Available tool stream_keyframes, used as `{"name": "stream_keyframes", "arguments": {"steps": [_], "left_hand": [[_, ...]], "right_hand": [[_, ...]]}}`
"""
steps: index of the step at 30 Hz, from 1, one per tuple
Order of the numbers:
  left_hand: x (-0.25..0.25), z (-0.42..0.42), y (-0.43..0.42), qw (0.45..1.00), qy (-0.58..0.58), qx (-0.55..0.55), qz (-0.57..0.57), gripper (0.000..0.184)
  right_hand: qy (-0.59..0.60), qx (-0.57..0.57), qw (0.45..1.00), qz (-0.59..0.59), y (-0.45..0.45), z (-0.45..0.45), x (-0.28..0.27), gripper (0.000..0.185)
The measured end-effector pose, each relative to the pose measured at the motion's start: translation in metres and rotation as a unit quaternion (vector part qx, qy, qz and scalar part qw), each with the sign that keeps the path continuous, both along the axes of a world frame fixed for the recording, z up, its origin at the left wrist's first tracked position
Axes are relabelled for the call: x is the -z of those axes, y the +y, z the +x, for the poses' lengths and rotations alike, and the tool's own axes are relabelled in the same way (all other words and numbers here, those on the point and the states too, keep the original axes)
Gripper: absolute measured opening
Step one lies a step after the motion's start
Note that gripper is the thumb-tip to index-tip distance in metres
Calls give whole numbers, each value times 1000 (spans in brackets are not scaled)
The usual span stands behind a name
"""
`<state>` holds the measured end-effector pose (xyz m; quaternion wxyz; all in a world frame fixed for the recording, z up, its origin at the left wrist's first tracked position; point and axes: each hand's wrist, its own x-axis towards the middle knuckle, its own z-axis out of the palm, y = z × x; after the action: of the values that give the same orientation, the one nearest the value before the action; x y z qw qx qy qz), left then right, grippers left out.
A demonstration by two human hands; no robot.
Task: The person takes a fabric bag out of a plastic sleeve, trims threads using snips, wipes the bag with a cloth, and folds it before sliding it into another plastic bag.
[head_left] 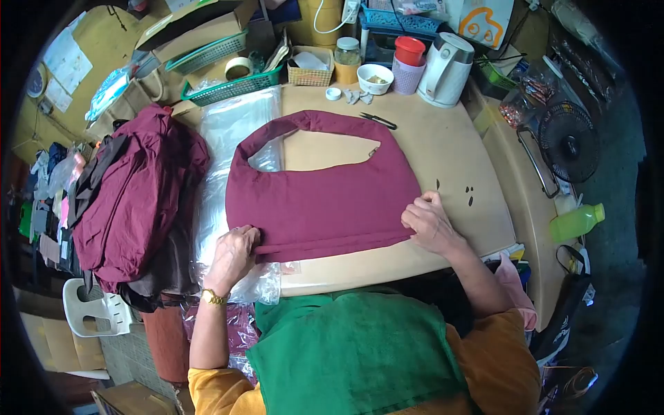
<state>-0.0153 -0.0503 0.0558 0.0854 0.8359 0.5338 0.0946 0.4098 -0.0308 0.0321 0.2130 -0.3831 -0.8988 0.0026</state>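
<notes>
A maroon fabric shoulder bag (321,200) lies flat on the tan table, its strap curving away from me and a small metal zipper pull near the opening's right end. My left hand (238,250) grips the bag's lower left corner with bent fingers. At the lower right edge, my right hand (430,223) is closed on the fabric, fingers curled. A folded band or seam runs along the bottom edge between both hands. Under the bag's left side lies a stack of clear plastic bags (238,128).
More maroon bags (135,200) are heaped at the left. Black thread snips (379,122) lie beyond the strap. Along the back stand a green basket (232,86), a jar (347,61), a white bowl (374,80), and a white kettle (446,69). A fan (568,142) is at right.
</notes>
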Motion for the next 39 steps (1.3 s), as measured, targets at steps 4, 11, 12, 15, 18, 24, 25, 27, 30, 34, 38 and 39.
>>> {"name": "stream_keyframes", "arguments": {"steps": [4,11,12,15,18,24,25,27,30,34,38,39], "left_hand": [[26,-8,1,998,-61,-4,3,29],[35,-15,9,993,-112,-9,24,30],[30,-13,7,995,-101,-6,24,30],[34,-8,6,995,-91,4,29,31],[35,0,5,994,-98,8,47,32],[51,-32,-1,959,-221,-122,129,19],[54,-40,-3,937,-245,-206,139,17],[51,-42,-2,871,-368,-268,183,16],[45,-28,-13,835,-506,-207,-67,78],[26,-4,-25,830,-485,-262,-85,86],[42,-24,-50,836,-448,-264,-177,77],[40,-27,-54,832,-452,-268,-177,77]], "right_hand": [[-4,5,1000,16,0,1,21,14],[-80,98,992,-7,-6,-2,5,11],[-81,95,992,-4,-7,-5,-22,11],[-75,40,979,-186,-8,-29,-78,19],[134,127,982,-52,9,-83,-53,46],[-49,177,978,-94,20,-93,33,66],[-58,190,975,-98,20,-94,33,67],[-58,189,975,-100,23,-98,31,68],[-60,172,977,-111,23,-95,30,68],[-61,134,981,-130,21,-85,30,70],[-74,92,980,-159,17,-71,23,76],[-78,80,980,-163,17,-70,22,78]]}}
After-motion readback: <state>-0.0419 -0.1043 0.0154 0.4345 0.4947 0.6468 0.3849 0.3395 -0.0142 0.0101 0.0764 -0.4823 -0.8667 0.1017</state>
